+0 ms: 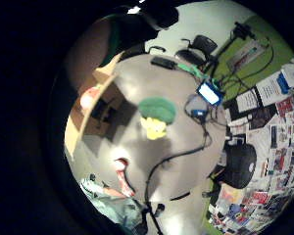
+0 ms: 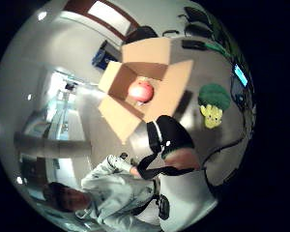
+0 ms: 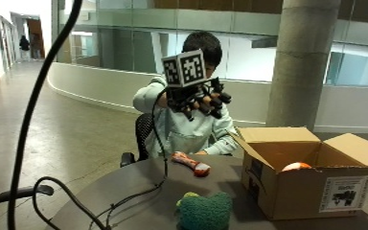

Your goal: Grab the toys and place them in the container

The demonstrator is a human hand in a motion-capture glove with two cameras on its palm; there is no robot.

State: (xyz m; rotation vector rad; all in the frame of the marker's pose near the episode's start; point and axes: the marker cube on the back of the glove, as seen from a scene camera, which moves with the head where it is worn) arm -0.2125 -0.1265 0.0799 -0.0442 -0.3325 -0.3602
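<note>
— Where is the gloved right hand [image 3: 200,101] seen?
— Raised above the table [image 3: 126,191], fingers spread, nothing held.
— And the toys?
— 1 green plush [image 3: 204,211] and 1 bone-shaped toy [image 3: 190,163] are left on the table; 1 red ball [image 3: 295,166] is seen inside the cardboard box [image 3: 305,189].

The person [image 3: 187,127] wears a pale, light-coloured zip-up jacket with long sleeves and a collar. The gloved right hand [image 3: 200,101] is covered in black: black straps cross the palm and back, and black caps sit on the fingertips [image 3: 224,98]. The palm views show a black strap [image 2: 157,169] against a white plastic piece [image 2: 183,198] at the hand's edge.
</note>
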